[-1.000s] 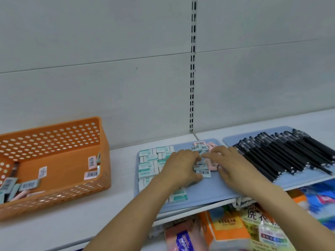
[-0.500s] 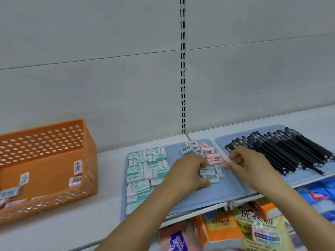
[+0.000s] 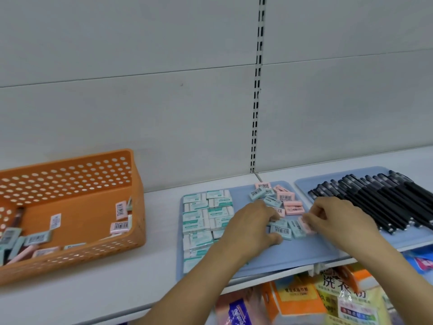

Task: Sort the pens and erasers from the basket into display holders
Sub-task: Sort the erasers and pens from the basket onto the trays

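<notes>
A white shelf (image 3: 117, 277) is seen with a perforated orange plastic basket (image 3: 77, 205) at the left — round holes pierce its walls, and loose blue and pink erasers (image 3: 37, 238) with barcode stickers are left inside; their number cannot be counted. Two flat, pale blue trays with rounded corners lie to the right. On the eraser tray (image 3: 293, 256) wrapped white-and-teal erasers (image 3: 206, 219) are stacked in two neat columns at its left side, while small rectangular pink erasers (image 3: 290, 205) and blue erasers (image 3: 260, 193) are scattered at the far middle. The left hand (image 3: 251, 227) is curled over this tray, its fingers grasping a blue eraser (image 3: 280, 231) with a barcode label. The right hand (image 3: 337, 219) is clenched just beside it, pinching a pink eraser (image 3: 307, 227) at the fingertips. On the pen tray (image 3: 412, 240) at the right, slim black pens (image 3: 379, 198) with matte barrels are laid side by side in a slanted row, well over a dozen. Glossy printed packets (image 3: 304, 301) are visible on the lower shelf.
</notes>
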A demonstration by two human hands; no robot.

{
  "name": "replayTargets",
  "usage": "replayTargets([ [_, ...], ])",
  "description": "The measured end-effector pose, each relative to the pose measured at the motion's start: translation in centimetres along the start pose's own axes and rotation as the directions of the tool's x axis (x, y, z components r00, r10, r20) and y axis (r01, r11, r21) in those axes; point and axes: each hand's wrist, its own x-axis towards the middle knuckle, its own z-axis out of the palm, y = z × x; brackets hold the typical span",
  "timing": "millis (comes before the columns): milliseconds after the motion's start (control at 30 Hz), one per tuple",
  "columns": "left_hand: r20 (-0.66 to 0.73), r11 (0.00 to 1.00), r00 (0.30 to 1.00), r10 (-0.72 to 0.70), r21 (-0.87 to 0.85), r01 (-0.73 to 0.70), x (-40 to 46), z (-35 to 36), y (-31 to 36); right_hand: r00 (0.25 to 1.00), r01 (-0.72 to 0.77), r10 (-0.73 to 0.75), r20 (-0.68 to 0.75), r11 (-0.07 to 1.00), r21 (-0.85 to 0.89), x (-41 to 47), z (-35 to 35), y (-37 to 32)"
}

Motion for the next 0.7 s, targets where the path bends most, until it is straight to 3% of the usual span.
replayTargets([
  [133, -0.083, 0.999, 0.996, 0.027, 0.032, -0.024, -2.3, -1.5, -0.6, 0.958, 0.261, -0.238, -0.158, 0.955, 0.143, -0.2, -0.2, -2.9],
  [400, -0.419, 0.995, 0.903, 0.094, 0.005, -0.101, -13.9, -9.8, -5.0, 0.775, 0.632, -0.550, -0.311, 0.655, 0.415, -2.1, 0.3, -13.3],
  [500, -0.503, 1.000, 0.865, -0.003, -0.009, -0.002, -18.1, -14.6, -8.5, 0.673, 0.734, -0.645, -0.362, 0.522, 0.434, -2.7, 0.1, -18.1],
  [600, -0.479, 0.978, 0.860, -0.178, 0.007, 0.206, -21.4, -19.5, -13.7, 0.586, 0.799, -0.710, -0.390, 0.427, 0.424, -2.9, -0.4, -22.7],
  [700, -0.452, 0.895, 0.814, -0.366, 0.069, 0.441, -24.2, -23.5, -19.1, 0.548, 0.798, -0.791, -0.271, 0.397, 0.454, -3.2, -1.0, -27.2],
])
